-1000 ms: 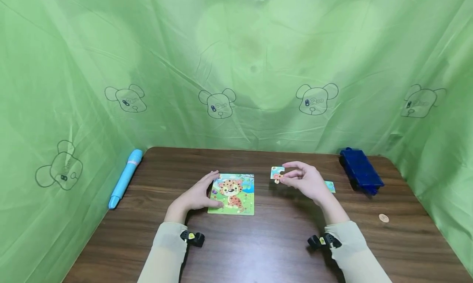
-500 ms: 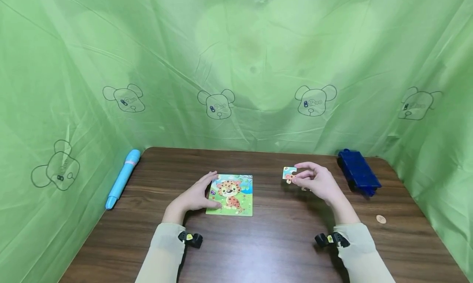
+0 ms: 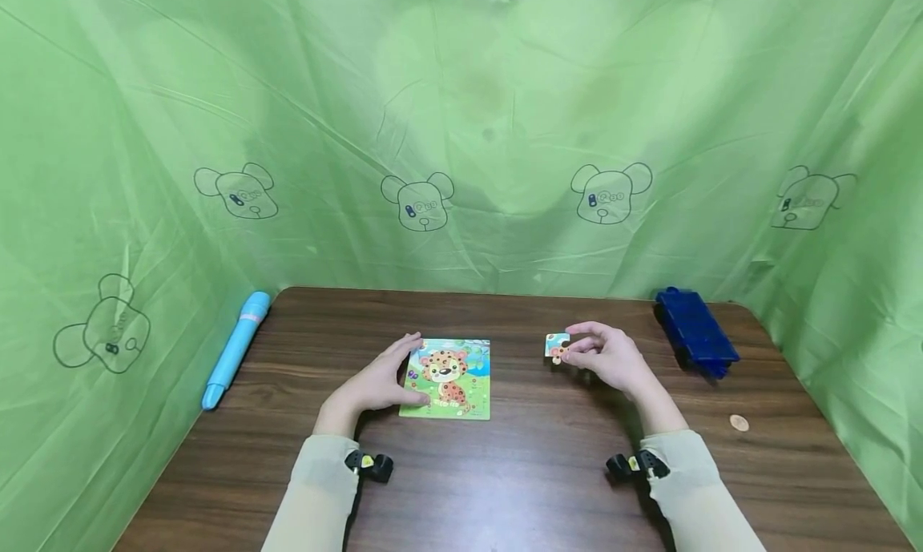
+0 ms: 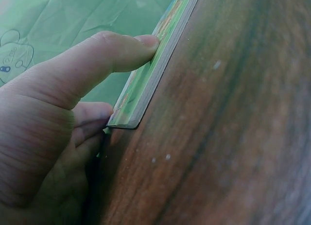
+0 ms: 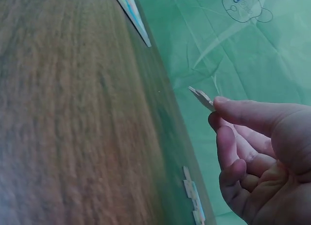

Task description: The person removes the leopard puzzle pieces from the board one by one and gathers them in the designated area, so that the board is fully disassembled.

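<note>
A square picture puzzle [image 3: 470, 376] of a spotted leopard cub lies on the wooden table. My left hand [image 3: 375, 382] rests at its left side, the thumb on the picture and the fingers stretched along the edge. From the left wrist the thumb shows pressed on the face of the puzzle board [image 4: 146, 84]. To the right, my right hand [image 3: 609, 358] pinches a small puzzle piece [image 3: 554, 344] with blue sky and an orange animal part, above the table. In the right wrist view that piece [image 5: 200, 96] is seen edge-on between thumb and finger.
More puzzle piece edges [image 5: 194, 200] show below my right hand in its wrist view. A dark blue plastic box [image 3: 695, 332] stands at the back right, a small round wooden disc [image 3: 739, 422] nearer. A light blue stick-shaped object [image 3: 236, 350] lies left. Green cloth [image 3: 490, 135] encloses the table.
My right hand moved right with the piece, then slightly back left and lower. A blue-green piece seen beside it earlier is now hidden behind the hand. My left hand stays on the puzzle board.
</note>
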Available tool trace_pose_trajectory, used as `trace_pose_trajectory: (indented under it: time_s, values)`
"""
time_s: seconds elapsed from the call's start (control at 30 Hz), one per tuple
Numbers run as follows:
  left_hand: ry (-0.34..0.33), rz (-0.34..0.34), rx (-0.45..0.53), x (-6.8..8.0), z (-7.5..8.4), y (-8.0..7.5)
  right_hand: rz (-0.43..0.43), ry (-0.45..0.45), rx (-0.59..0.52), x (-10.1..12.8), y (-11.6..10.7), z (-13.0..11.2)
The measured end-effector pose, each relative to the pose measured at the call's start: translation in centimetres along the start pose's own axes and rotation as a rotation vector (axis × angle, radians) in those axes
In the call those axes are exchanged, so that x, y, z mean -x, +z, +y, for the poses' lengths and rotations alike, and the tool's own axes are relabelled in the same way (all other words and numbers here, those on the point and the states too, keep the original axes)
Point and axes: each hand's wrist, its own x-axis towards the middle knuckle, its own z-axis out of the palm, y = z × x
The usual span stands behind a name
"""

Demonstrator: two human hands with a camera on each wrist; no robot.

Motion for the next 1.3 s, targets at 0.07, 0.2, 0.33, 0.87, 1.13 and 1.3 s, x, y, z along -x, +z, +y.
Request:
trace_pose_trajectory:
  time_s: [0.07,0.2,0.33,0.87,1.13,1.3]
  values:
    - [-0.008,-0.001,-0.006,0.0,0.0,0.0,0.001,0.002,0.009,0.0,0.2,0.1]
    - [0.002,0.004,-0.004,0.0,0.0,0.0,-0.006,0.002,0.023,-0.2,0.5,0.3]
    - [0.006,0.004,-0.004,-0.1,0.0,0.0,-0.003,-0.015,0.099,-0.3,0.8,0.3]
    - [0.014,0.006,-0.004,-0.1,0.5,-0.2,0.054,-0.109,0.353,-1.2,0.8,1.4]
    - [0.001,0.001,0.001,0.3,0.6,-0.2,0.041,-0.171,0.394,-1.3,0.6,1.9]
    - [-0.001,0.001,-0.001,0.3,0.6,-0.1,0.039,-0.179,0.412,-1.3,0.5,2.1]
